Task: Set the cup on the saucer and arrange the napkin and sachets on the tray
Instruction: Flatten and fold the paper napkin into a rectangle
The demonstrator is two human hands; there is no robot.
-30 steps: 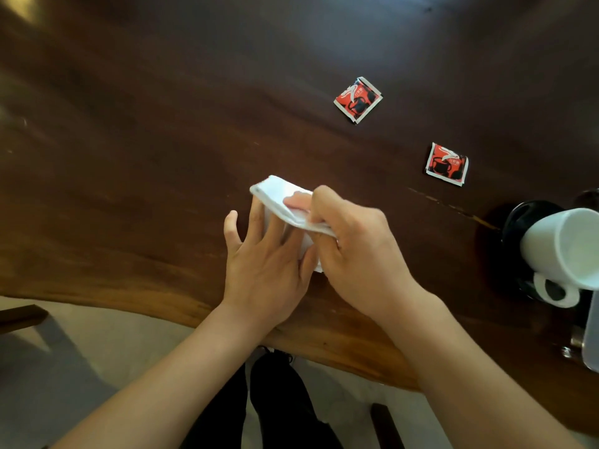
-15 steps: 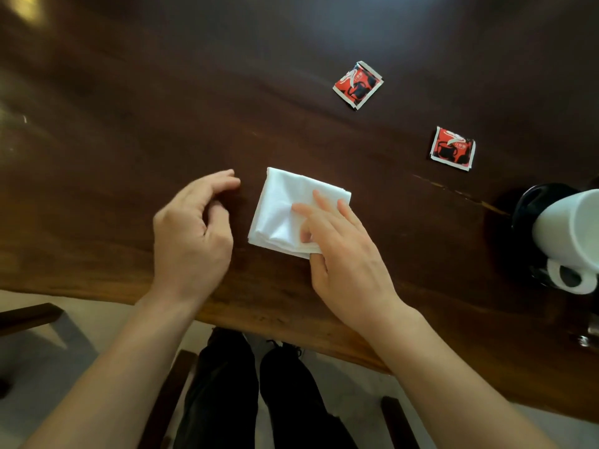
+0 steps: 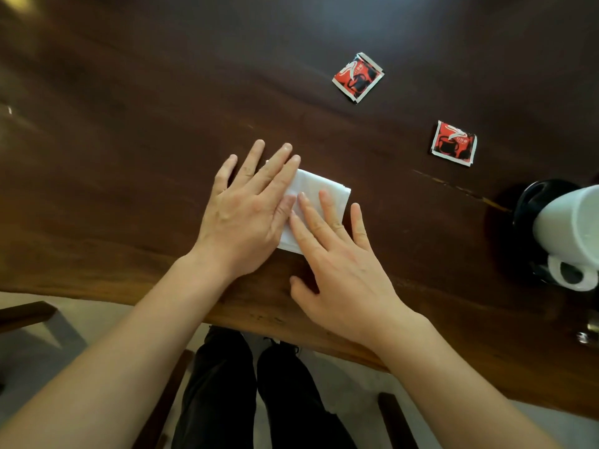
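A folded white napkin lies flat on the dark wooden table near its front edge. My left hand presses on its left part with straight fingers. My right hand lies flat on its right part, fingers spread. Two red and black sachets sit farther back: one at the centre, another to its right. A white cup stands on a black saucer at the right edge, handle toward me. No tray is in view.
The table's curved front edge runs just below my wrists. Dark chair parts and my legs show under the edge. A small metal object sits at the far right.
My left hand moved right from the bare table onto the napkin and flattened out. My right hand slid a little to the right across the napkin.
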